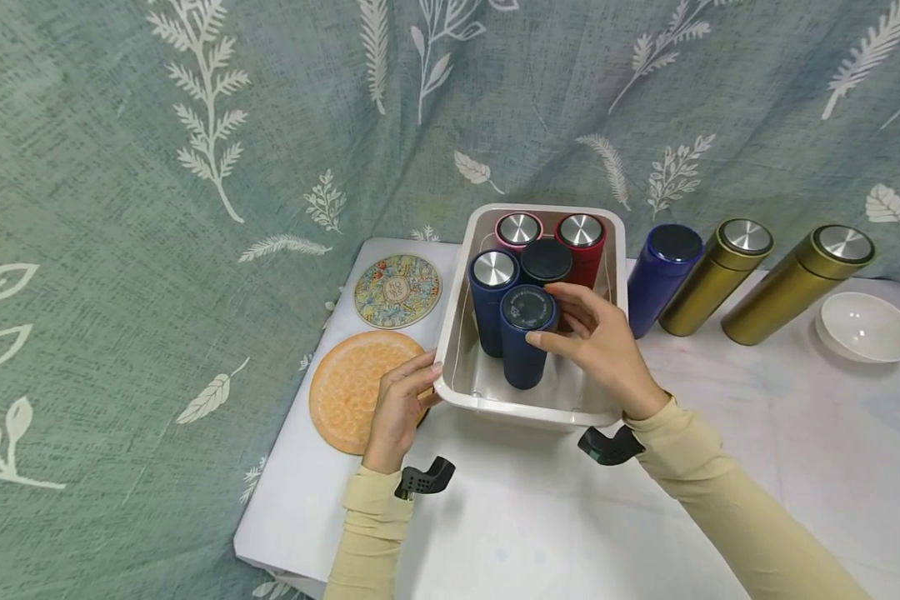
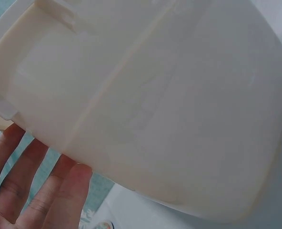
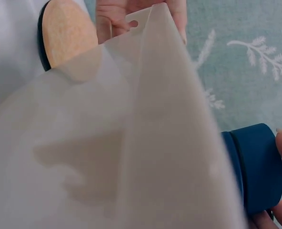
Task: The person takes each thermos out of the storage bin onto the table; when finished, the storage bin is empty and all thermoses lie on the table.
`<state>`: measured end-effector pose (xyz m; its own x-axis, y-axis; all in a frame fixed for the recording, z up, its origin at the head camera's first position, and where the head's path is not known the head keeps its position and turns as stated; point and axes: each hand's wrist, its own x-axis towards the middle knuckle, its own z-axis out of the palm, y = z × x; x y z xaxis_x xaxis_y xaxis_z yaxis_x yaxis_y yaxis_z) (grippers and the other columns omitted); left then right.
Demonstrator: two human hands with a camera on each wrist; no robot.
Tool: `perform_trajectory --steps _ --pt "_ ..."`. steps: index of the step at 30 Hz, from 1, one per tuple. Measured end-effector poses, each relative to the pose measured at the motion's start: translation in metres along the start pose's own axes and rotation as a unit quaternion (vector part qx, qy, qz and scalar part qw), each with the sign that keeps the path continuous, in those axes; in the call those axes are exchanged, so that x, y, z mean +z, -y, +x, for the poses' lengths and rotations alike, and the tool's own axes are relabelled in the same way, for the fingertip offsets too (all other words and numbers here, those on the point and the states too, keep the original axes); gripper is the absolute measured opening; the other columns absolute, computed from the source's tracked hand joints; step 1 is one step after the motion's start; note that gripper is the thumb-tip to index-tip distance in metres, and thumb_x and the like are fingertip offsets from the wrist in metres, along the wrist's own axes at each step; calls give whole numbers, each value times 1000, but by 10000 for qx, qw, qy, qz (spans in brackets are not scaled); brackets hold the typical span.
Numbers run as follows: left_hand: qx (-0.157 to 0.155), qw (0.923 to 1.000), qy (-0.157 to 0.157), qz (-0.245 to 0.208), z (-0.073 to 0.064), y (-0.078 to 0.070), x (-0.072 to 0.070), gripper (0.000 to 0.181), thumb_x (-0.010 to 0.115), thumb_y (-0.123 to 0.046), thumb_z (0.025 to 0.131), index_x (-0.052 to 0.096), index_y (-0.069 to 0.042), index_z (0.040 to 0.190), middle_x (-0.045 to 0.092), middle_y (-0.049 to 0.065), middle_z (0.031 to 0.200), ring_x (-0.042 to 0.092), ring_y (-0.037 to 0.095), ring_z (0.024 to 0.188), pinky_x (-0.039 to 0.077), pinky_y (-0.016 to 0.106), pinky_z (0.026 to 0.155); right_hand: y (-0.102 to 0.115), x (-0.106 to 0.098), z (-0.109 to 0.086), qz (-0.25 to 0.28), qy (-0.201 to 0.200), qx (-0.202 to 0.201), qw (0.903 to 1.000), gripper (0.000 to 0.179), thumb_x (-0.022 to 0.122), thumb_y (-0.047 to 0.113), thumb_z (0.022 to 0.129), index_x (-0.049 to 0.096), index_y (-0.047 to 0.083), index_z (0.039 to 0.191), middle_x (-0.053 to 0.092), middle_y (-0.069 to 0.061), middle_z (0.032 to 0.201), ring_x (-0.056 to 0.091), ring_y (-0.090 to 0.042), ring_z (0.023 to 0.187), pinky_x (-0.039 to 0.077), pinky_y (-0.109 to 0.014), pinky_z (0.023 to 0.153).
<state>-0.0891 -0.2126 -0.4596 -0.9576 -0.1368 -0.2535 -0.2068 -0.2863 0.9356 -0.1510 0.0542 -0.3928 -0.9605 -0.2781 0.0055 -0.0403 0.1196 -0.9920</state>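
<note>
My left hand (image 1: 399, 410) grips the near left corner of a white plastic bin (image 1: 521, 408), its thumb at the rim and its fingers (image 2: 60, 186) against the outside wall. With thumb and fingertips, my right hand (image 1: 606, 346) pinches the upper part of a dark blue thermos bottle (image 1: 523, 365) with a black top, upright inside the bin. Around it stand another blue bottle (image 1: 487, 312) with a silver top, a black-topped bottle (image 1: 546, 258), a red bottle (image 1: 591, 254) and a pinkish-red bottle (image 1: 519, 228). The bin wall hides much of the held bottle in the right wrist view.
Right of the bin stand a purple-blue bottle (image 1: 656, 283), two gold bottles (image 1: 701, 287) and a white bowl (image 1: 866, 329). A patterned round mat (image 1: 397, 292) and an orange round mat (image 1: 352, 392) lie at left. A leaf-patterned curtain (image 1: 285, 125) hangs behind the table.
</note>
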Motion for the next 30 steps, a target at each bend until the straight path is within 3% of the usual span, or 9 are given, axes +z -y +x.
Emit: perform_trajectory --steps 9,26,30 --pt "30 10000 -76 25 0 -1 -3 32 61 -7 92 71 -2 122 75 -7 102 69 8 84 53 33 80 -7 11 3 29 108 -143 9998 79 85 3 76 48 10 146 55 -14 144 51 -26 137 35 -42 121" --pt "25 9999 -87 -95 1 2 0 25 62 -6 91 76 -11 111 76 -6 96 68 9 81 53 32 77 -12 16 3 -213 18 50 9998 81 89 9 71 48 13 141 58 -10 139 52 -25 137 34 -43 122" --pt "-6 9998 -109 -137 1 1 0 27 62 -6 91 74 -8 115 76 -6 95 68 9 80 53 31 76 -13 16 3 -182 -28 88 9998 82 90 9 71 48 13 140 60 -9 138 55 -24 134 35 -43 121"
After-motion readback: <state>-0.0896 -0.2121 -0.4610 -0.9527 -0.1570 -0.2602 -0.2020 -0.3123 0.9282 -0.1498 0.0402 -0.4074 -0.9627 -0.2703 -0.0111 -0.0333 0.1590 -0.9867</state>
